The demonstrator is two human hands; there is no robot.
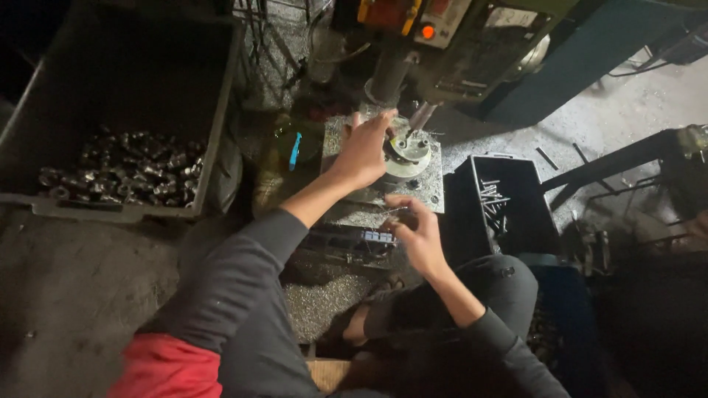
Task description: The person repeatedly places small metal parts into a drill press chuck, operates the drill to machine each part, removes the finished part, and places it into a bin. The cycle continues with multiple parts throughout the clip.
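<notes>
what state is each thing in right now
left hand: open, resting on the round fixture
right hand: fingers curled, maybe pinching a thin piece, hard to tell
round fixture: on the drill table, under the spindle
grey bin: partly filled with metal parts
black bin: holds a few thin pins
drill table: strewn with metal chips

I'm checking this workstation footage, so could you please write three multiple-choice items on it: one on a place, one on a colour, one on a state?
1. Where does the left hand rest?
A. on the round fixture on the machine table
B. in the grey crate
C. on the floor

2. What colour is the bin of thin metal rods?
A. white
B. black
C. yellow

3. How is the right hand?
A. flat, open
B. out of view
C. fingers curled on a small part

Answers: 1 A, the hand touches the fixture. 2 B, its walls are black. 3 C, fingertips pinch together.
</notes>
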